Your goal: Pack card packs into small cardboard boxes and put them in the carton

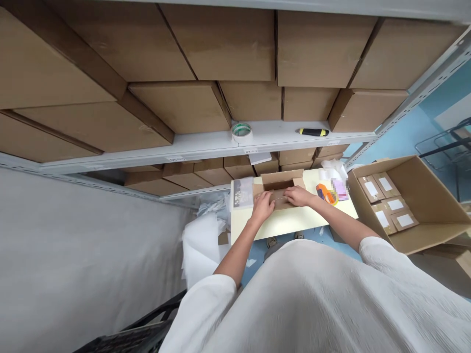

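Sitting between the two hands (pixel 263 206) holding it, the cardboard box (pixel 279 200) stands open.

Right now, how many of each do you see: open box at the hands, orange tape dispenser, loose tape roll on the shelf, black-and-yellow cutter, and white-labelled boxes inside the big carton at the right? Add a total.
Open box: 1
Orange tape dispenser: 1
Loose tape roll: 1
Black-and-yellow cutter: 1
White-labelled boxes: 5
Total: 9
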`<action>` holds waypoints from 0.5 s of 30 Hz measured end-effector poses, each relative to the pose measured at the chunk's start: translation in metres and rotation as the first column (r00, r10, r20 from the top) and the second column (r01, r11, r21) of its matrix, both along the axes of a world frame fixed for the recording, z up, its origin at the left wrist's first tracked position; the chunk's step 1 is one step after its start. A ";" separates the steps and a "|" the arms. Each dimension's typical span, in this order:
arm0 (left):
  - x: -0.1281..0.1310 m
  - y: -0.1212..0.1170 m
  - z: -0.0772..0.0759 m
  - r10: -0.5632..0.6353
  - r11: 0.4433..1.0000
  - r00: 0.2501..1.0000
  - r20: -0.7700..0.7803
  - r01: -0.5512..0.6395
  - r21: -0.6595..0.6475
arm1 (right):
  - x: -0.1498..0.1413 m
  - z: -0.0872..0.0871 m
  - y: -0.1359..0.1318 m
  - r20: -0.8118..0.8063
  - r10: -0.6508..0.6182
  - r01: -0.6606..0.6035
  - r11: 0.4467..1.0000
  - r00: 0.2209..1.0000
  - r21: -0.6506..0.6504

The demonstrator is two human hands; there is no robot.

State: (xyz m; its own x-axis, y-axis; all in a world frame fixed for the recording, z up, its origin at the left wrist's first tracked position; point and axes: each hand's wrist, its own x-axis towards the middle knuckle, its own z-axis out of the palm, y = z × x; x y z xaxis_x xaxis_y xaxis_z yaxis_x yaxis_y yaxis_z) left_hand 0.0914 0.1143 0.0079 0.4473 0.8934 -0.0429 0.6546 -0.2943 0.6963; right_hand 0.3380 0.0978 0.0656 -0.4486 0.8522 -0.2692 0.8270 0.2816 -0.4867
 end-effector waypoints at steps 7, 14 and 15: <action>-0.016 -0.005 -0.023 -0.001 0.998 1.000 -0.004 0.000 -0.065 | 0.028 -0.004 -0.011 0.299 -0.339 0.320 0.941 0.892 0.113; -0.016 -0.012 -0.034 -0.007 0.998 0.999 0.048 0.010 -0.065 | 0.042 -0.018 -0.004 0.253 -0.397 0.399 0.916 0.882 0.043; -0.016 -0.012 -0.035 -0.005 0.998 0.999 0.050 0.008 -0.068 | 0.042 -0.021 -0.004 0.248 -0.379 0.386 0.922 0.891 0.022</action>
